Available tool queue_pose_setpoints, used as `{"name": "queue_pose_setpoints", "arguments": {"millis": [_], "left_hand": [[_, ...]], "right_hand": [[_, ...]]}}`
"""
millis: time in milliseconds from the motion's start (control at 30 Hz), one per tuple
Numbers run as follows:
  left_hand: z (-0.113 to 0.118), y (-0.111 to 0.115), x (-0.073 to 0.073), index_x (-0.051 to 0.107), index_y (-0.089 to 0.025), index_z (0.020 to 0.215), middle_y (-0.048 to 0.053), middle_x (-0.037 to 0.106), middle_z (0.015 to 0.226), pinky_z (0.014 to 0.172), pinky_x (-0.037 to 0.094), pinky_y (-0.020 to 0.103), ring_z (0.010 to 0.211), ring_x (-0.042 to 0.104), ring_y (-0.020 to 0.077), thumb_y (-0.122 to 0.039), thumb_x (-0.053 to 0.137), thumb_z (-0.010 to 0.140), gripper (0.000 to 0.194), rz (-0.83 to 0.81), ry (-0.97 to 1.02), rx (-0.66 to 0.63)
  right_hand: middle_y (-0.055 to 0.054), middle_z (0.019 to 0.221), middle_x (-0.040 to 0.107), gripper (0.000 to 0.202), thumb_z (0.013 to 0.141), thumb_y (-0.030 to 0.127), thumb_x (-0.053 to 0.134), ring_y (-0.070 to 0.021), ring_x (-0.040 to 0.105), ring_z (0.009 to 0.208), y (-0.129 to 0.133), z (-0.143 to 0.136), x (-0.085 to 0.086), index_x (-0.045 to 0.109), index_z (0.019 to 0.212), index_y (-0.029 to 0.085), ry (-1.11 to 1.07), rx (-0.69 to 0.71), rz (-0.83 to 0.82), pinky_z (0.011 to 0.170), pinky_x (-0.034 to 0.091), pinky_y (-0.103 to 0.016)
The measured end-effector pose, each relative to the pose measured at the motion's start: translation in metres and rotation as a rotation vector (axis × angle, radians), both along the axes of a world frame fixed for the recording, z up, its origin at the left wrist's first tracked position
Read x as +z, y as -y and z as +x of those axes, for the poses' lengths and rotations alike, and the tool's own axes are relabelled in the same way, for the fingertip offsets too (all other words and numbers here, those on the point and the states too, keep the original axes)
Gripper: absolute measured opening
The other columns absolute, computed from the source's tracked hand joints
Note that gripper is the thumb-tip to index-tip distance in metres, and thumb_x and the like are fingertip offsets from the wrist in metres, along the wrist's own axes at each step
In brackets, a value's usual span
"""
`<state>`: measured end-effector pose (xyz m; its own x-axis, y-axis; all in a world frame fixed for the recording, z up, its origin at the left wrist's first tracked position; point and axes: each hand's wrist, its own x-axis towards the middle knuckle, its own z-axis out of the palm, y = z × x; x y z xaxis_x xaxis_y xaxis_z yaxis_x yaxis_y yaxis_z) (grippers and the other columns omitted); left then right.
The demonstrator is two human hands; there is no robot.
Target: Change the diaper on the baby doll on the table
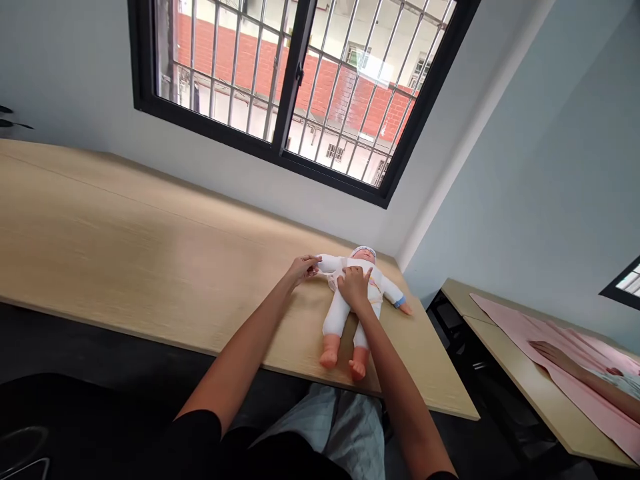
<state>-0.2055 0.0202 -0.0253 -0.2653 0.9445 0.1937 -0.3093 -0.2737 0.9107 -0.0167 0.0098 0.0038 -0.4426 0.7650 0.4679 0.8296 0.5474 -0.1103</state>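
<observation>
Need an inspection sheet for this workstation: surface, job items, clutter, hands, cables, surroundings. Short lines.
Surface: pale wood-grain table, set against the wall below a window.
Job's things: doll in white clothing, lying face up near the table's right end, feet toward the person.
Clutter: dark leaf-like shapes at the left edge, mostly out of frame.
Left hand: at the end of one doll arm; exact grip unclear.
Right hand: on the doll's torso.
Cables: nothing seen indoors.
Surroundings: barred window; second table with pink cloth, another person's hand on it.

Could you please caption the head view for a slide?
Doll lying on a table, left hand at its sleeve, right hand on its chest.
</observation>
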Motion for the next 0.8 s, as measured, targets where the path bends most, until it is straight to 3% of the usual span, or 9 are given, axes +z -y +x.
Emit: {"name": "queue_pose_setpoints", "arguments": {"millis": [133,300,433,567,700,800], "left_hand": [[0.005,-0.001,0.004,0.065,-0.016,0.067,-0.002,0.053,0.043,0.041,0.030,0.022,0.039,0.044,0.0084,-0.044,0.085,0.063,0.035,0.071,-0.109,0.018],[0.013,0.004,0.008,0.067,-0.016,0.070,-0.002,0.054,0.044,0.042,0.032,0.021,0.040,0.043,0.0080,-0.054,0.086,0.060,0.044,0.148,-0.184,-0.024],[0.018,0.006,0.012,0.067,-0.016,0.070,-0.003,0.053,0.043,0.042,0.030,0.021,0.040,0.042,0.0078,-0.057,0.085,0.060,0.046,0.151,-0.181,-0.046],[0.022,0.009,0.016,0.069,-0.017,0.073,-0.003,0.050,0.042,0.041,0.027,0.022,0.040,0.041,0.0083,-0.059,0.085,0.059,0.048,0.120,-0.178,-0.076],[0.025,0.010,0.018,0.071,-0.016,0.074,-0.002,0.052,0.044,0.042,0.028,0.022,0.040,0.043,0.0087,-0.060,0.084,0.061,0.048,0.103,-0.170,-0.106],[0.028,0.008,0.017,0.071,-0.015,0.078,-0.001,0.056,0.048,0.044,0.034,0.023,0.043,0.047,0.0093,-0.059,0.086,0.059,0.050,0.108,-0.113,-0.132]], "right_hand": [[-0.024,0.128,0.062,0.039,0.092,0.025,0.052,-0.0356,0.047,0.127,-0.002,-0.007,0.003,0.063,0.126,0.009,0.072,-0.015,0.003,0.115,0.003,-0.072],[-0.016,0.152,0.044,0.041,0.091,0.035,0.061,-0.0329,0.034,0.142,-0.005,-0.007,0.003,0.061,0.130,0.024,0.022,0.144,0.026,0.113,0.002,-0.074],[-0.010,0.141,0.056,0.032,0.094,0.036,0.057,-0.0285,0.042,0.137,-0.007,0.005,0.005,0.066,0.123,0.027,-0.038,0.182,-0.010,0.114,-0.004,-0.073],[-0.008,0.124,0.069,0.027,0.096,0.035,0.052,-0.0304,0.048,0.132,-0.009,0.014,0.005,0.072,0.111,0.026,0.065,0.185,-0.070,0.109,-0.013,-0.075],[-0.013,0.120,0.069,0.024,0.092,0.034,0.056,-0.0327,0.051,0.127,-0.012,0.006,0.007,0.075,0.098,0.021,0.191,0.166,-0.078,0.111,-0.010,-0.074],[-0.014,0.128,0.064,0.025,0.088,0.038,0.064,-0.0316,0.051,0.127,-0.014,-0.002,0.008,0.074,0.102,0.020,0.146,0.149,-0.090,0.113,-0.005,-0.073]]}}
